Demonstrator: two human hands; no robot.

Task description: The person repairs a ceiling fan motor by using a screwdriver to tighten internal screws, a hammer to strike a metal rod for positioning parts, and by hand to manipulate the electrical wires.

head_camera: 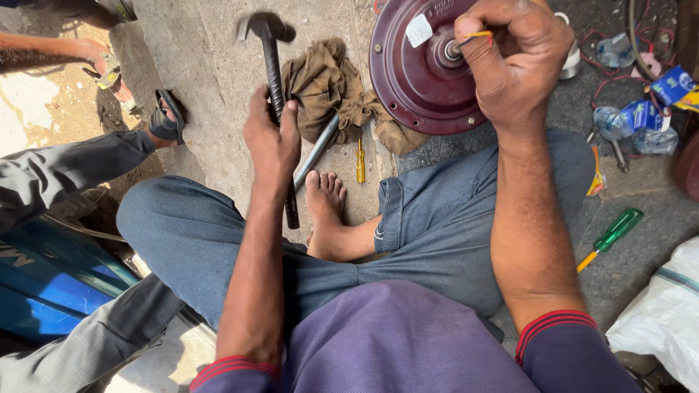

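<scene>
My left hand (271,138) grips the dark handle of a hammer (271,51), its head raised and blurred above the concrete floor. My right hand (513,62) is closed on a small tool with a yellow handle (478,34), its tip at the centre hub of a round maroon motor housing (419,73) that rests on the ground. I sit cross-legged in grey-blue trousers, one bare foot (325,211) showing between my arms.
A brown rag (324,84), a metal rod (318,149) and a small yellow screwdriver (360,161) lie ahead. A green-handled screwdriver (610,236) and blue packets (670,87) sit right. Another person's arm (58,51) and sandalled foot (166,122) are at left.
</scene>
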